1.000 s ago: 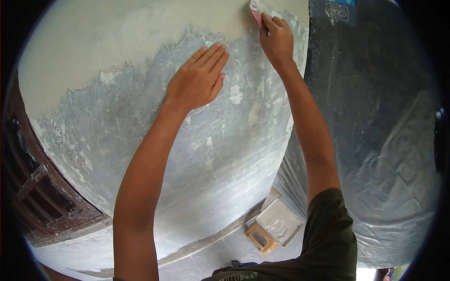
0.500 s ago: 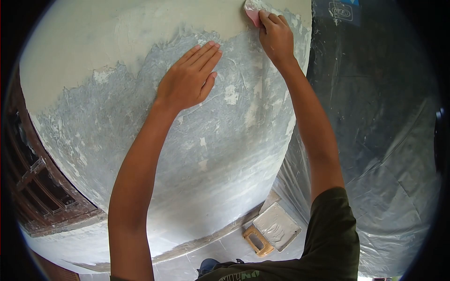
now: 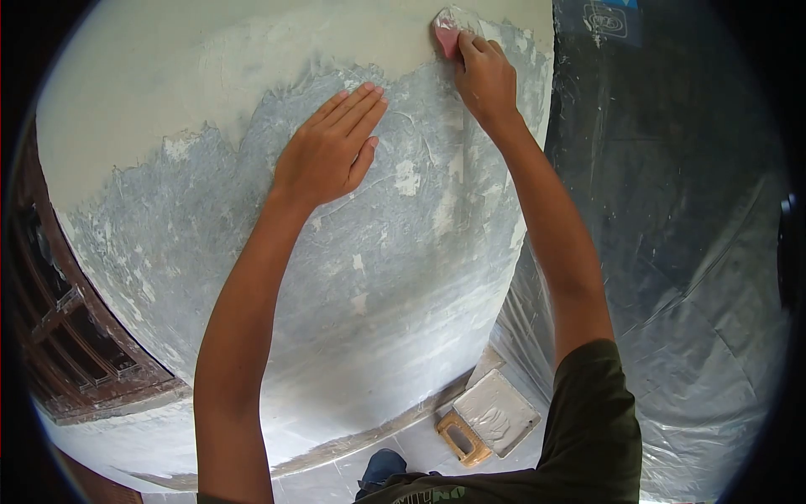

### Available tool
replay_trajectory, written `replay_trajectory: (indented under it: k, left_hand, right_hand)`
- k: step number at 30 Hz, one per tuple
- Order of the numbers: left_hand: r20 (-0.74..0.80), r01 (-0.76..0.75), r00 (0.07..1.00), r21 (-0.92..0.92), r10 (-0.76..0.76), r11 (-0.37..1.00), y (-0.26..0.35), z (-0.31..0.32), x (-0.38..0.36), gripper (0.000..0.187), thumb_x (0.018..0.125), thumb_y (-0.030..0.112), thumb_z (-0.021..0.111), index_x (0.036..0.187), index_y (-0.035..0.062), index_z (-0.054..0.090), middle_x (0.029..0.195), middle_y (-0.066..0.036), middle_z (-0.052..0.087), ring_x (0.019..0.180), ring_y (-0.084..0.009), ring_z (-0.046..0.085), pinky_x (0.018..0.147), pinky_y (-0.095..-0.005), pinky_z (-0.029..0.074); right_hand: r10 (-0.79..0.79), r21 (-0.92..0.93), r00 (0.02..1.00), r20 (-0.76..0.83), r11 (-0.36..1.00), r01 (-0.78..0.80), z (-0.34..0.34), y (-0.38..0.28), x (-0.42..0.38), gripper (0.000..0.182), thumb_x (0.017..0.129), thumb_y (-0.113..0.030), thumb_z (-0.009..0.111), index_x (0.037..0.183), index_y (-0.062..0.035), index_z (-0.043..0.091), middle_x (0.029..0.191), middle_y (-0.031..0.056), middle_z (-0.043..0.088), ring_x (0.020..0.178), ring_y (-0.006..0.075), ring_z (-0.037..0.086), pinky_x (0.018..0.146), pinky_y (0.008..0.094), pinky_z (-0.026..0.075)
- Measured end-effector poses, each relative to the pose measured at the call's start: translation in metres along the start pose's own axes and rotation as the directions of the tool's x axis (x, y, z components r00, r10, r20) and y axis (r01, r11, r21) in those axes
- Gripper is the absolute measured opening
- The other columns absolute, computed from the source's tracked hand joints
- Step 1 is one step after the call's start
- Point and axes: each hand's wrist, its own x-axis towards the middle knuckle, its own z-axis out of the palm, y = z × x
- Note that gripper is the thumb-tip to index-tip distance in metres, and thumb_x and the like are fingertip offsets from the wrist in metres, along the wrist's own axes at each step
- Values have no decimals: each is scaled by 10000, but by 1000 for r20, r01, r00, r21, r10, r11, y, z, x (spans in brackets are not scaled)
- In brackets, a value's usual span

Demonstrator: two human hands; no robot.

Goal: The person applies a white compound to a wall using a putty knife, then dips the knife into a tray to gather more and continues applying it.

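Observation:
My right hand (image 3: 489,82) grips a pink putty scraper (image 3: 447,37) smeared with white putty, up near the top right edge of the wall. The scraper lies against the wall (image 3: 395,244), at the border between its cream-coated upper part and the rough grey surface below. My left hand (image 3: 327,151) rests flat against the grey part, fingers stretched out and pointing up to the right. It holds nothing. Its fingertips are just below the ragged edge of the cream coat.
A tray of whitish putty (image 3: 501,412) stands on the floor at the wall's foot, with a yellowish handle-like piece (image 3: 463,440) beside it. Dark plastic sheeting (image 3: 672,252) hangs along the right. A brown wooden frame with slats (image 3: 92,336) borders the wall's left.
The scraper and my right hand have shifted slightly left and down in view. My left hand stays flat on the wall, and the whole view has shifted a little.

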Motion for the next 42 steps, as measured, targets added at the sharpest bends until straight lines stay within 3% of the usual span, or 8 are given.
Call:
replay_trajectory:
  k: [5, 8, 13, 18, 27, 33, 37, 42]
  left_hand:
    - [-6, -6, 1000, 5, 6, 1000, 0, -1, -1, 453, 990, 182, 513, 1405, 11, 576, 1463, -119, 580, 1406, -234, 497, 1210, -396, 350]
    - [-5, -2, 1000, -13, 2, 1000, 0, -1, -1, 458, 989, 181, 510, 1409, 10, 571, 1466, -118, 577, 1409, -231, 494, 1212, -395, 346]
    - [-4, 7, 1000, -48, -7, 999, 1, -2, -1, 464, 962, 112, 528, 1413, 10, 565, 1479, -128, 562, 1412, -255, 489, 1211, -420, 347]
    - [-15, 13, 1000, -55, -14, 998, 1, -1, -1, 463, 960, 108, 528, 1411, 12, 569, 1472, -127, 570, 1410, -256, 493, 1209, -421, 351]
    - [-1, 5, 1000, 1, -5, 1000, 0, -1, -2, 445, 985, 176, 520, 1396, 19, 588, 1466, -114, 577, 1410, -228, 493, 1212, -395, 347]
    - [1, 10, 1000, -42, -10, 999, 1, -1, -1, 470, 951, 99, 528, 1410, 8, 567, 1466, -136, 574, 1402, -270, 501, 1206, -431, 352]
    - [-4, 7, 1000, -58, -8, 998, 1, -1, -2, 470, 949, 100, 533, 1409, 11, 570, 1466, -136, 573, 1404, -271, 499, 1206, -431, 351]
    - [-14, -3, 1000, -6, 3, 1000, 1, -2, -2, 440, 979, 164, 527, 1383, 5, 594, 1452, -127, 588, 1398, -241, 507, 1206, -403, 355]
  right_hand:
    - [18, 210, 991, 136, 977, -46, -31, -40, -59, 322, 812, -30, 684, 1133, -22, 663, 923, 114, 684, 937, 320, 683, 729, 435, 590]
    - [99, 204, 994, 37, 973, -105, -33, -26, -21, 357, 818, -3, 710, 1173, -27, 707, 871, 129, 683, 784, 304, 666, 680, 399, 542]
    - [-9, 2, 995, 95, 1000, 9, -4, 3, 8, 226, 840, -27, 676, 1064, -23, 706, 889, 126, 687, 884, 311, 667, 725, 428, 550]
    - [32, 187, 987, 160, 980, -62, -33, -38, -50, 258, 807, -3, 663, 1063, -33, 673, 913, 107, 682, 942, 310, 674, 720, 433, 587]
    - [-55, 9, 997, 51, 998, 54, 1, -4, -2, 265, 832, -26, 649, 1094, -22, 691, 884, 121, 678, 891, 323, 667, 698, 437, 563]
    - [29, 221, 995, 100, 974, -50, -42, -40, -27, 223, 788, -9, 678, 1008, -36, 655, 849, 109, 658, 878, 303, 662, 676, 434, 562]
    - [24, 82, 1000, -12, 996, -23, -13, -5, 19, 144, 807, -36, 675, 949, -31, 649, 822, 101, 645, 854, 299, 656, 653, 431, 553]
    - [32, -13, 990, 137, 999, -30, -8, -24, -24, 284, 848, -71, 676, 1125, -20, 708, 856, 128, 667, 786, 326, 654, 711, 426, 546]
